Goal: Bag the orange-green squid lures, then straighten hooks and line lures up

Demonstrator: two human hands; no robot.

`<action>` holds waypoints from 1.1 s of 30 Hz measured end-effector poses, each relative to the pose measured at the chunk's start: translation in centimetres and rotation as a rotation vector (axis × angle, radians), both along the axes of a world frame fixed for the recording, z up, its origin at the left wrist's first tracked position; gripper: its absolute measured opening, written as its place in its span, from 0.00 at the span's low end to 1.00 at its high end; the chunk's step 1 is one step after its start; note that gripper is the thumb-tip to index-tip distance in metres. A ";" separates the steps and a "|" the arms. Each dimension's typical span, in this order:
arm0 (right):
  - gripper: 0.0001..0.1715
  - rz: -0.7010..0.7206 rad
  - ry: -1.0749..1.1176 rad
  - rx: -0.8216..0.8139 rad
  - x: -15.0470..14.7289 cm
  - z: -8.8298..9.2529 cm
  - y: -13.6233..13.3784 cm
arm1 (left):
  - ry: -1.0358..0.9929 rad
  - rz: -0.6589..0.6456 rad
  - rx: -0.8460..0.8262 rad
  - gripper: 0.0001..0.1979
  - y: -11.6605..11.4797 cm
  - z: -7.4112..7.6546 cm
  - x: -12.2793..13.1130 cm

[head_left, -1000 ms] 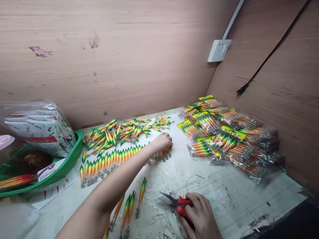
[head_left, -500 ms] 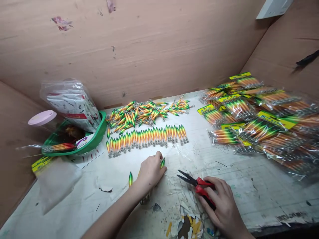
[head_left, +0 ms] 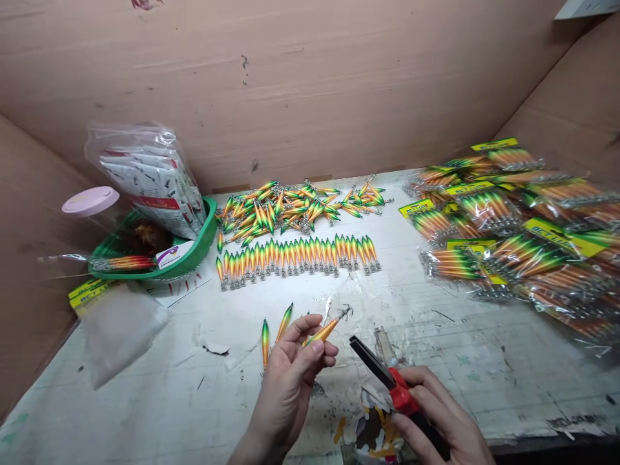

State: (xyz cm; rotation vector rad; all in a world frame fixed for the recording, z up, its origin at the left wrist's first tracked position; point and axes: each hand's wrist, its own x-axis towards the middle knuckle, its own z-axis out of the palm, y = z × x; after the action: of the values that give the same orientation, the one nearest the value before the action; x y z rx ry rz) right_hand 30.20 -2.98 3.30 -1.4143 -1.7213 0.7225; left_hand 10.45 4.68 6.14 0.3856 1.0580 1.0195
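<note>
Between the thumb and fingers of my left hand point(head_left: 290, 387) is a green-and-orange fishing lure point(head_left: 323, 332), its crown of hooks pointing up and right. My right hand point(head_left: 443, 413) grips red-handled pliers point(head_left: 402, 391), whose dark jaws lie just right of the lure's hooks, apart from them. Close behind my left hand, a loose lure point(head_left: 265, 341) and another lure point(head_left: 285, 321) rest on the table, their lower ends partly hidden. Farther back runs a neat row of lures point(head_left: 295, 256), with a jumbled pile of lures point(head_left: 285, 210) behind it.
Clear packs of lures point(head_left: 523, 255) with yellow cards heap up at the right. A green basket point(head_left: 209, 226) at the left holds bagged packets point(head_left: 145, 181) and a pink-lidded container point(head_left: 90, 201). In front lies a translucent bag point(head_left: 121, 329). Cardboard walls point(head_left: 310, 84) enclose the table.
My left hand has turned over and lifted a lure off the table, hooks now showing. The pliers have rotated in my right hand and their jaws have come together. The view has shifted slightly.
</note>
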 end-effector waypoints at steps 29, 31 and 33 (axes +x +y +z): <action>0.05 0.141 -0.030 -0.070 -0.3 2.1 1.8 | 0.535 -0.160 0.404 0.18 -1.7 -0.9 -0.3; 0.05 0.148 -0.021 -0.085 -0.2 2.2 1.8 | 0.617 -0.187 0.495 0.18 -1.6 -1.0 -0.5; 0.04 0.141 -0.014 -0.090 -0.2 2.4 1.8 | 0.700 -0.214 0.607 0.17 -1.5 -1.1 -0.8</action>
State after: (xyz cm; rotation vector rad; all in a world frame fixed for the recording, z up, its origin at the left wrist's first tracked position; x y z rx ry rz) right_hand 29.99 -1.16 5.66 -1.3705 -1.8336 0.8777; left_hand 9.68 3.17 5.05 1.3971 1.2629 1.0183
